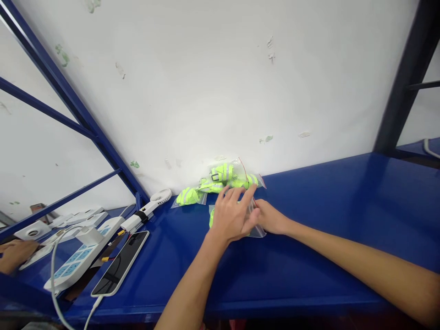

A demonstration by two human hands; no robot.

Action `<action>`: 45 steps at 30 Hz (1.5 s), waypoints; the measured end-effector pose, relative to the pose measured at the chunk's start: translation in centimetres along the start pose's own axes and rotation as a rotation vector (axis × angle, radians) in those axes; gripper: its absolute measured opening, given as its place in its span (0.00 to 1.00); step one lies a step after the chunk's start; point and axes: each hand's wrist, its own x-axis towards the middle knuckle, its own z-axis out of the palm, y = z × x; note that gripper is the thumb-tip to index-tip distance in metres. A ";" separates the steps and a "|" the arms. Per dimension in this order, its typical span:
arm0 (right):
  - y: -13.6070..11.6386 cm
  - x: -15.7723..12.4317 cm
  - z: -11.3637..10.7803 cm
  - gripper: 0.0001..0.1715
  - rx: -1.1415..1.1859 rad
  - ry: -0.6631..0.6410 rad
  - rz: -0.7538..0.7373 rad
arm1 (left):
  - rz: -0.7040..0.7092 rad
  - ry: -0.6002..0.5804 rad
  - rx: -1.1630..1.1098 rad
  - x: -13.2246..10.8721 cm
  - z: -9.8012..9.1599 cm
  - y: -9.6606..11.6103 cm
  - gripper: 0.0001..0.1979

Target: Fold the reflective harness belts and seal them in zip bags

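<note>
Both hands are at a clear zip bag (256, 230) with something bright yellow-green inside, low over the blue table. My left hand (232, 214) lies across the top of the bag with its fingers spread, hiding most of it. At the bag's right side, my right hand (270, 216) has its fingers closed on the edge, partly hidden behind the left thumb. Just beyond, against the wall, several bagged yellow-green items with grey reflective stripes form a small pile (222, 173). One more such bag (188, 196) lies at the pile's left.
On the blue table (319, 201) at left are a phone (121, 263) on a cable, a power strip (77, 261) and a small white fan (161, 196). Blue frame bars rise at left, a dark post at right. Another person's hand (17, 254) is at far left.
</note>
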 end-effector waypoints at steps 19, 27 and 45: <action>-0.2 0.4 0.8 0.40 0.113 -0.016 0.132 | -0.445 -0.188 -0.230 -0.2 1.4 -1.8 0.13; -0.1 0.7 -0.2 0.39 0.546 -0.134 0.394 | -0.476 -0.161 -0.183 -0.2 1.8 -1.3 0.11; -0.7 0.0 -0.6 0.21 0.092 -0.111 0.110 | -0.693 -0.121 -0.174 -0.5 2.8 -3.2 0.15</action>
